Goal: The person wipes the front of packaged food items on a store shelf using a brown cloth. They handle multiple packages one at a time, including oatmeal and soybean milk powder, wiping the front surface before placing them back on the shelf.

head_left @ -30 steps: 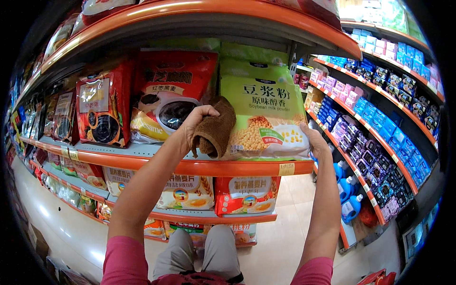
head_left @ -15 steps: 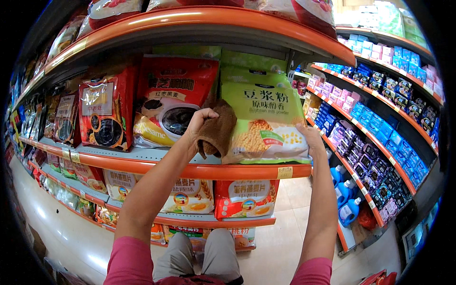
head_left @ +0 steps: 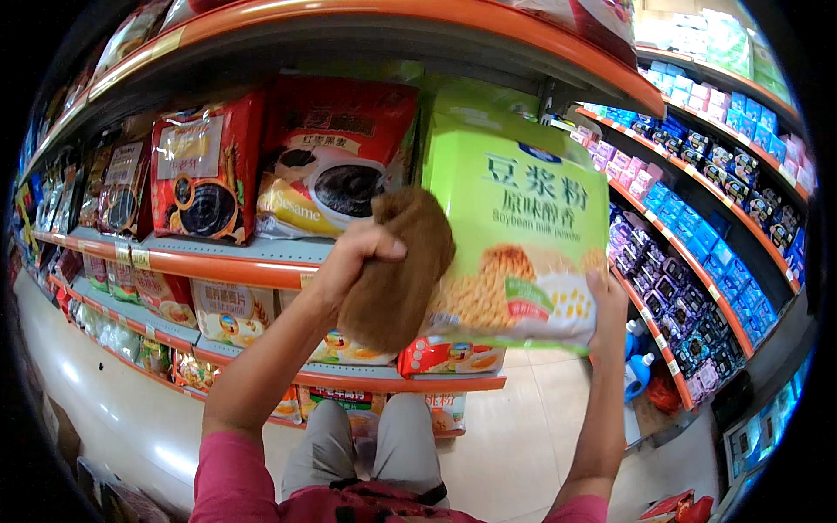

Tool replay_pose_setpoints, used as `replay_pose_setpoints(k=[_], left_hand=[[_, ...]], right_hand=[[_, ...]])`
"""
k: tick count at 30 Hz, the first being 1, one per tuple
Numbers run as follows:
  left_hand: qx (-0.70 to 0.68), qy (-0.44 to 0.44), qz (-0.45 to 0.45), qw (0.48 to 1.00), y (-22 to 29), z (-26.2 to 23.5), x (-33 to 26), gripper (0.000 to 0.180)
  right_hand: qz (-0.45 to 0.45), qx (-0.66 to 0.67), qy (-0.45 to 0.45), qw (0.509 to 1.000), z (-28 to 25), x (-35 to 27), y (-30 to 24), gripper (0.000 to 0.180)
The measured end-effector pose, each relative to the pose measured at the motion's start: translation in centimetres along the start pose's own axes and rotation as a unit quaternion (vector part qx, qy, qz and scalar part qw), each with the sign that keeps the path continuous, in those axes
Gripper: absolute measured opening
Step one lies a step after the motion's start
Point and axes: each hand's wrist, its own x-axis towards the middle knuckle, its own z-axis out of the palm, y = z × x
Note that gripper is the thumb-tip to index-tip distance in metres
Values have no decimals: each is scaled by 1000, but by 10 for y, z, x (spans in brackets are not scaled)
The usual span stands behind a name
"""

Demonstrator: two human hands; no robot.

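Note:
My left hand (head_left: 364, 254) is closed around a brown cloth (head_left: 403, 283), which hangs down beside the left edge of a large green food bag (head_left: 523, 205). With soybeans pictured on its front, the bag is held upright, slightly tilted, in front of the shelf's orange edge. My right hand (head_left: 608, 305) grips its lower right side, thumb on the front; the other fingers are mostly hidden behind it. Left of the bag, a red bag (head_left: 340, 144) picturing a dark bowl of food stands on the shelf, next to another red bag (head_left: 205, 179).
An orange-edged shelf (head_left: 231, 268) runs across in front of me. Another orange-edged shelf (head_left: 366, 12) overhangs it above. Packets (head_left: 228, 314) fill the tier below. To the right stands a rack of small boxes (head_left: 671, 209) and blue bottles (head_left: 639, 376). Tiled floor (head_left: 532, 427) shows beneath.
The green bag has come forward off the shelf toward me and to the right, lifted by my right hand. My left hand and the cloth have come nearer and lower.

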Motion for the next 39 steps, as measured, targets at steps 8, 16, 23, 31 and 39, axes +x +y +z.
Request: replay_pose_setpoints(k=[8, 16, 23, 31, 39], left_hand=[[80, -152, -37, 984, -67, -50, -89, 75], [36, -242, -147, 958, -132, -40, -156, 45], [14, -171, -188, 967, -159, -39, -178, 45], [-13, 84, -224, 971, -159, -115, -225, 48], [-134, 211, -249, 936, -159, -165, -271, 57]], right_hand=[[-40, 142, 87, 985, 3, -173, 68, 52], [86, 0, 134, 987, -65, -277, 95, 38], [198, -39, 158, 967, -65, -290, 89, 22], [240, -25, 34, 970, 17, -258, 141, 19], [200, -43, -60, 977, 80, -258, 201, 26]])
